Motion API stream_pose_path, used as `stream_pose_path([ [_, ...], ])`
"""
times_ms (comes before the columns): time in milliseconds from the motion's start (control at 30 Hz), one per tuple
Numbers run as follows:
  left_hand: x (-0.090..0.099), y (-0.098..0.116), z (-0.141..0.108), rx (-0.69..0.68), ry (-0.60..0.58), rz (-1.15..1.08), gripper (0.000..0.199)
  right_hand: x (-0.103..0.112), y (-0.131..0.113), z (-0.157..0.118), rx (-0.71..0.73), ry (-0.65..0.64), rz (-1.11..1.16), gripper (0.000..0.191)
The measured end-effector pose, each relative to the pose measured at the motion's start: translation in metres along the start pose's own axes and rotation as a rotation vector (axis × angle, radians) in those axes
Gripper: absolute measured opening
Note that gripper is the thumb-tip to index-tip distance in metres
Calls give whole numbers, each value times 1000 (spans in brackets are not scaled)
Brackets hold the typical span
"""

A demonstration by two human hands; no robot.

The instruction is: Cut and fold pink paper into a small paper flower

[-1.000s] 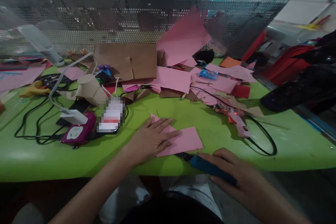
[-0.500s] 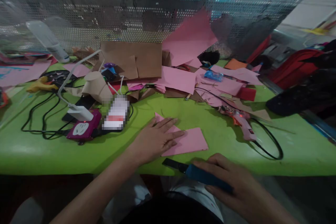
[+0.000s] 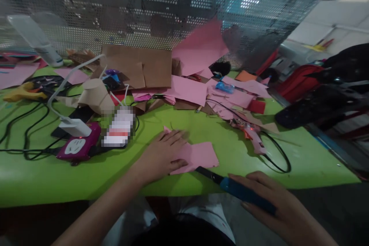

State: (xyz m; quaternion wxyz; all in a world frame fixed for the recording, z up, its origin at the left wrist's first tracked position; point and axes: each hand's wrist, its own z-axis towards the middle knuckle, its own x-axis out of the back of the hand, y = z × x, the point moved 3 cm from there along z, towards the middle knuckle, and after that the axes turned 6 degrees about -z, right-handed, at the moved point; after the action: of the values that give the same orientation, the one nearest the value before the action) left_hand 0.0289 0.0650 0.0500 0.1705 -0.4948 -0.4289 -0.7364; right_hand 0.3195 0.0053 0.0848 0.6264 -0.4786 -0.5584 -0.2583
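Pink paper, blue-handled knife.
Pinned flat beneath wide-spread left hand; gripped in curled-closed right hand — keep blade low, pressure steady, paper taut.

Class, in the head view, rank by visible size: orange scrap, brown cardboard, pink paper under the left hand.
Brown cardboard
Pink paper, partly covered by the left hand
Orange scrap

Matt pink paper, smooth glossy green tabletop, perforated metal screen, glossy purple plastic socket block.
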Motion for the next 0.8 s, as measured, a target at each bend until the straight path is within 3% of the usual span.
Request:
stream_pose_path([
  [200,6,5,-1,16,12,-105,37,13,22,-13,-111,113,-34,43],
  [367,7,7,2,105,122,-270,12,14,27,-12,-119,194,-56,45],
  [467,7,5,4,148,178,-343,11,12,27,-10,-125,195,-44,43],
  [633,7,3,5,182,205,-375,6,4,14,-3,-74,120,-25,42],
  [800,4,7,10,207,218,-354,7,-4,-19,13,-3,14,25,41],
])
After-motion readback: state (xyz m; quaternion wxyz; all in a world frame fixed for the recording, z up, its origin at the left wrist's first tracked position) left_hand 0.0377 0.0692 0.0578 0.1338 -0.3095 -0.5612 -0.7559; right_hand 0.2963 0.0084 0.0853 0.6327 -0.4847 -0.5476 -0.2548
